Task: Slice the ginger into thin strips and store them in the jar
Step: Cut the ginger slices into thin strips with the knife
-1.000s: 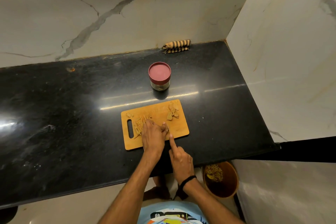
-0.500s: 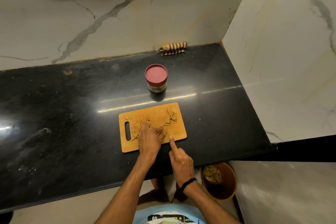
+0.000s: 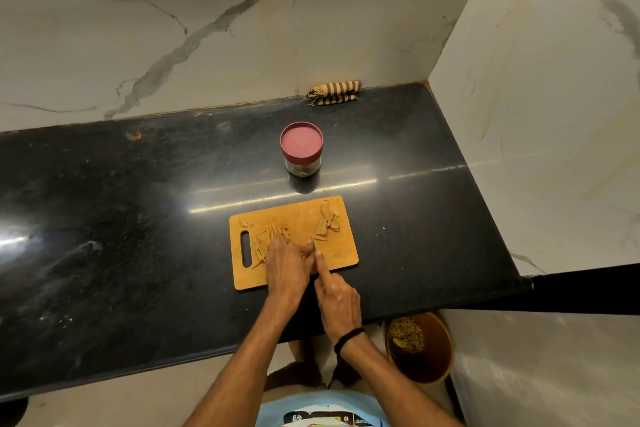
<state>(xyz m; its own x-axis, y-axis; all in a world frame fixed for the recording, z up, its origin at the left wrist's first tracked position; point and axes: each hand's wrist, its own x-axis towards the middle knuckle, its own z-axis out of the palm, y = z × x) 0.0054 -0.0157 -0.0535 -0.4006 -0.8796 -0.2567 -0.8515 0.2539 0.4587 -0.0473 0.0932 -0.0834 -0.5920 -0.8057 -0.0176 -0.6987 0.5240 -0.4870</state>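
Note:
A wooden cutting board (image 3: pixel 341 253) lies on the black counter. Thin ginger strips (image 3: pixel 265 238) are piled near the board's handle slot, and flat ginger slices (image 3: pixel 328 221) lie at its far right corner. My left hand (image 3: pixel 286 262) presses down on a ginger piece mid-board, fingers curled over it. My right hand (image 3: pixel 337 295) grips a knife handle, index finger stretched along the blade's back; only the knife tip (image 3: pixel 315 244) shows, beside my left fingers. A glass jar (image 3: pixel 301 149) with a closed maroon lid stands behind the board.
The black counter (image 3: pixel 138 218) meets marble walls at the back and right. A striped folded cloth (image 3: pixel 334 93) lies against the back wall. On the floor below the counter's front edge sits a brown bin (image 3: pixel 420 347) with scraps.
The view has shifted slightly. Both hands stay at the same spot on the board, the knife working beside my left fingers; the jar and slices have not moved.

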